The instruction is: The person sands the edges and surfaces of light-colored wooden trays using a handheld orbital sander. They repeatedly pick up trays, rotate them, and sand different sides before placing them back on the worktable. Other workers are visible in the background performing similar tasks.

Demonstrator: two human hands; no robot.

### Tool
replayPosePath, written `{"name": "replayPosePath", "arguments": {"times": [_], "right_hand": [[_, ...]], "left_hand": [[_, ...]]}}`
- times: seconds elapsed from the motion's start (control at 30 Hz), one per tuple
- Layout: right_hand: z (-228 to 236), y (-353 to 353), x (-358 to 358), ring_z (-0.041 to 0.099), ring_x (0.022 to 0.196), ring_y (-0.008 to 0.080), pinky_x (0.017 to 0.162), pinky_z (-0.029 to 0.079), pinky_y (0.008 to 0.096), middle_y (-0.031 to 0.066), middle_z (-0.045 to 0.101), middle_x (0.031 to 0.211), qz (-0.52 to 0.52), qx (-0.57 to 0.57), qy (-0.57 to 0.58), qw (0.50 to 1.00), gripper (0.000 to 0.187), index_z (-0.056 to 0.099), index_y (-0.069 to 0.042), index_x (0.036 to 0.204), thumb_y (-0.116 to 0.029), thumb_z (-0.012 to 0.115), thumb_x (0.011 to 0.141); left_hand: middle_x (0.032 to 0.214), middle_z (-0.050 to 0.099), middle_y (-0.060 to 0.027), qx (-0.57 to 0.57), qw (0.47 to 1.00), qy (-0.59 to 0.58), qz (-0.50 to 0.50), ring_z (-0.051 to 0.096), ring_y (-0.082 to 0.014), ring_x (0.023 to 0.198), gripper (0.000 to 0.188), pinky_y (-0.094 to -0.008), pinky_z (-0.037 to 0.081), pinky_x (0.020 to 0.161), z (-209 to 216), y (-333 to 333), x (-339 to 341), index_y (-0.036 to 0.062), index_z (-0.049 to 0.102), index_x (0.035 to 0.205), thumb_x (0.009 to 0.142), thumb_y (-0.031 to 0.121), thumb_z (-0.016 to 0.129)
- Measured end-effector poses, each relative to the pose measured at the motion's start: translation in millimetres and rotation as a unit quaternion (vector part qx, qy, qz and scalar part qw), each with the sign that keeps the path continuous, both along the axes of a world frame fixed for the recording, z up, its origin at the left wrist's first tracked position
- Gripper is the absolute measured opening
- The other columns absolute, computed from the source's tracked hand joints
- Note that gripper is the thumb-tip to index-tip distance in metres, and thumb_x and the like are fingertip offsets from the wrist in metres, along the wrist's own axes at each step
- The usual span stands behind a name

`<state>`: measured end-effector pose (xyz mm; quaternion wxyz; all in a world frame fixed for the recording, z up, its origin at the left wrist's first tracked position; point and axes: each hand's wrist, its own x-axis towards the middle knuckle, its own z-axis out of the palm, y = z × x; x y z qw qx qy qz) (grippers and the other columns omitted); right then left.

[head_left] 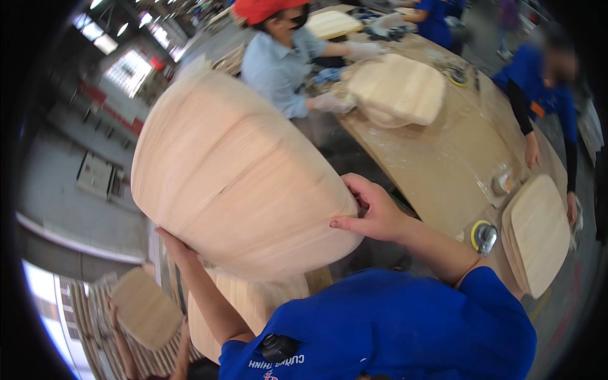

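Both my hands hold a large pale wooden seat panel (240, 171) with rounded corners, tilted up in front of my chest. My left hand (176, 248) supports its lower left edge, with the fingers mostly hidden behind the wood. At the right edge, my right hand (375, 212) grips it, thumb on the near face and fingers curled round the rim. Beneath the raised panel, another pale wooden panel (218, 316) shows close to my body, partly covered by my left forearm.
A worktable (443, 164) bears a panel stack (399, 88) beside a gloved person in a red cap (278, 63). Another person (544, 95) stands by more stacked panels (538, 234). A yellow-rimmed round tool (485, 237) lies nearby. At lower left, someone's hands hold a panel (145, 308).
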<state>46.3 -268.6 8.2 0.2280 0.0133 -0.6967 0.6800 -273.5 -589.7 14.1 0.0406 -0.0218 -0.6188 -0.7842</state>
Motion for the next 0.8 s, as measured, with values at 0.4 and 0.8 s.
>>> {"name": "replayPosePath", "arguments": {"times": [0.4, 0.8], "right_hand": [[-64.2, 129.5, 175.5, 0.062, 0.087, 0.0286, 0.076, 0.049, 0.0371, 0.0112, 0.062, 0.096, -0.345, 0.169, -0.027, 0.923, 0.042, 0.055, -0.006, 0.109, -0.008, 0.078, 0.074], [-216.9, 186.0, 287.9, 0.067, 0.091, 0.0183, 0.073, 0.053, 0.0282, 0.0086, 0.069, 0.096, -0.575, -0.104, -0.143, 0.799, 0.039, 0.060, -0.001, 0.106, 0.002, 0.077, 0.072]], "left_hand": [[0.120, 0.060, -0.0149, 0.263, 0.929, -0.041, -0.258, 0.058, -0.0318, 0.111, 0.051, -0.0483, 0.051, 0.093, -47.3, 293.9, 78.3, 0.0042, 0.052, 0.126, 0.097, 0.044, 0.040], [0.091, 0.062, -0.0047, 0.174, 0.904, -0.145, -0.363, 0.061, -0.0191, 0.089, 0.030, -0.0359, 0.050, 0.082, -110.0, 512.1, 203.6, 0.0098, 0.053, 0.109, 0.101, 0.035, 0.038]]}}
